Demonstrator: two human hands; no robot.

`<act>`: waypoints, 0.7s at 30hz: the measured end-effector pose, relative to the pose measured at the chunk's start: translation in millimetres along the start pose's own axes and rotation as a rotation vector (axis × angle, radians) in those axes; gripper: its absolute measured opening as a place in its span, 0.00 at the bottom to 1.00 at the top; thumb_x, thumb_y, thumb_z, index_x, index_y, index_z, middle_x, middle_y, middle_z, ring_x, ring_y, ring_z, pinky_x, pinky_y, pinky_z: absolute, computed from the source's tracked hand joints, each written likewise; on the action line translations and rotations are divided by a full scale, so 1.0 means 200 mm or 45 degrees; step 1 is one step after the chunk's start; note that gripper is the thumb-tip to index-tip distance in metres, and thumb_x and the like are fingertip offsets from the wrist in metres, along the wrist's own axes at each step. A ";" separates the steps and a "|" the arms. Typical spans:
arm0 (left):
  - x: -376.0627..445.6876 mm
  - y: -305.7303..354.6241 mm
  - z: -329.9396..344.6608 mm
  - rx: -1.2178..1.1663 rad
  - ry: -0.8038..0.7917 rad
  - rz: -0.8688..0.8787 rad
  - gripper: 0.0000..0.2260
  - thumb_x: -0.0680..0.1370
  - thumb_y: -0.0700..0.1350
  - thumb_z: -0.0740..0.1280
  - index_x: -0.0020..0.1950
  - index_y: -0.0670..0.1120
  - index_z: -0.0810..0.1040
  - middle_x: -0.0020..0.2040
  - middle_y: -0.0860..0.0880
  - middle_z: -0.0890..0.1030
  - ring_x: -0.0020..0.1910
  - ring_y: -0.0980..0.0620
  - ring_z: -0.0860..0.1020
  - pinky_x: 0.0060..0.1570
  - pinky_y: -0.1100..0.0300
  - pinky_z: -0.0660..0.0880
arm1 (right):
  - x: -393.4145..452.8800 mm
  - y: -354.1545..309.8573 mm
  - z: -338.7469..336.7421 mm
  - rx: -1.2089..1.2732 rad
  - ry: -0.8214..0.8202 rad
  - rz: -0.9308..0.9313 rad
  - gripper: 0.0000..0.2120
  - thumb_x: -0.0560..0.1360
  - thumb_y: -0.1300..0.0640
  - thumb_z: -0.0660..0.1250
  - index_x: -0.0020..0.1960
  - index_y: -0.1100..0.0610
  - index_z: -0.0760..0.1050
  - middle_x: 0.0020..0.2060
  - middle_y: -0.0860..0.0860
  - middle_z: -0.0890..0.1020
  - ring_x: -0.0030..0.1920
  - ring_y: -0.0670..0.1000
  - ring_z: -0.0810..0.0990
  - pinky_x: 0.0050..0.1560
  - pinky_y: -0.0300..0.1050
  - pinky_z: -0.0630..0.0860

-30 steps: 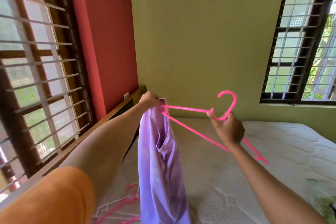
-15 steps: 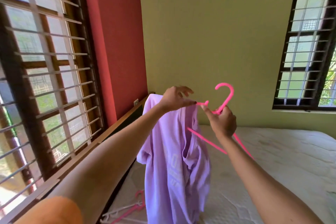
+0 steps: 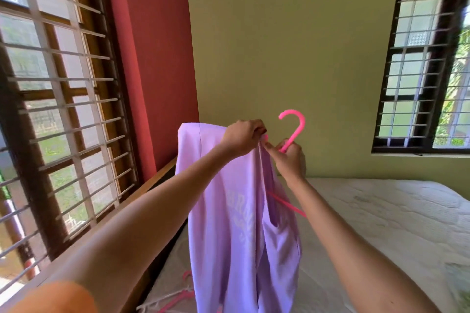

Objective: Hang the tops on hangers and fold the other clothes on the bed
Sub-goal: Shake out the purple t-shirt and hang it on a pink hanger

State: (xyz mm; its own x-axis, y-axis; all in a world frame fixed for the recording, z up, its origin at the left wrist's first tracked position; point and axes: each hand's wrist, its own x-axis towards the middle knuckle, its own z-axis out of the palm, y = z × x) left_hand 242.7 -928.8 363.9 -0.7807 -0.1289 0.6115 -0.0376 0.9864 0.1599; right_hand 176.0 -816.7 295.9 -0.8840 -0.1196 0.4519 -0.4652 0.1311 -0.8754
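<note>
**Lilac top half on a pink hanger, held over the bed**

Both hands are raised in front of the yellow-green wall [image 3: 292,46], close together, almost touching. The left hand [image 3: 243,137] has its fingers curled and pinches the neck edge of the top [image 3: 223,211]. The right hand [image 3: 288,157] grips the hanger [image 3: 293,129] at the base of its hook, fingers wrapped round the stem; the hook stands clear above the hand, curling to the left.

The top is lilac with pale lettering on its front, too blurred to read. It hangs full length from the 2 hands. Its upper left shoulder is stretched out flat, apparently by the hanger arm inside it, though that arm is hidden by the cloth. On the right the fabric droops in folds, and 1 pink bar of the hanger slants out from under the cloth below the right wrist.

The bed [image 3: 381,223] lies beneath, a white quilted mattress reaching to the wall. The hem of the top drops out of view at the bottom edge, so I cannot tell whether it touches the mattress. Just left of the top, low down on the mattress, lie spare hangers [image 3: 175,297], pink and white, in a loose tangle.

A barred window [image 3: 58,109] fills the left side beside a red wall [image 3: 157,58]; a 2nd window [image 3: 427,71] sits at the right. An orange sleeve [image 3: 58,297] shows at the bottom left.
</note>
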 end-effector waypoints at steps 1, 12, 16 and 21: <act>0.01 0.02 0.01 0.100 -0.029 -0.007 0.11 0.81 0.47 0.58 0.57 0.44 0.76 0.54 0.41 0.81 0.52 0.38 0.78 0.44 0.54 0.70 | 0.00 0.00 0.02 0.016 -0.014 -0.014 0.25 0.67 0.38 0.71 0.27 0.54 0.64 0.23 0.46 0.70 0.32 0.53 0.72 0.35 0.45 0.65; 0.05 -0.10 -0.03 -0.199 -0.013 -0.397 0.17 0.78 0.51 0.52 0.40 0.43 0.73 0.43 0.39 0.79 0.47 0.38 0.77 0.39 0.56 0.66 | -0.20 0.26 0.12 -0.666 0.213 -0.870 0.11 0.68 0.47 0.61 0.39 0.56 0.71 0.31 0.52 0.76 0.34 0.56 0.75 0.35 0.46 0.71; 0.00 -0.10 -0.05 -0.249 -0.007 -0.334 0.18 0.69 0.58 0.51 0.31 0.45 0.66 0.29 0.48 0.69 0.36 0.44 0.69 0.34 0.57 0.62 | -0.22 0.30 0.14 -0.490 0.053 -0.658 0.13 0.67 0.62 0.54 0.44 0.60 0.76 0.31 0.56 0.80 0.32 0.60 0.79 0.32 0.46 0.74; 0.01 -0.16 -0.05 -0.122 0.114 -0.480 0.23 0.73 0.62 0.65 0.30 0.46 0.64 0.32 0.49 0.72 0.36 0.45 0.71 0.33 0.59 0.62 | -0.15 0.29 0.08 -0.051 -0.517 -0.123 0.12 0.75 0.55 0.65 0.34 0.51 0.69 0.29 0.44 0.73 0.35 0.46 0.73 0.46 0.45 0.65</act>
State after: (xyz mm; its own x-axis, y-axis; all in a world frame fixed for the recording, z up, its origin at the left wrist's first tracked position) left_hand 249.6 -962.1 367.4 -0.6654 -0.4930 0.5605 -0.2498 0.8547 0.4551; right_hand 176.8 -820.2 228.9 -0.7500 -0.5106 0.4205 -0.5538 0.1371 -0.8213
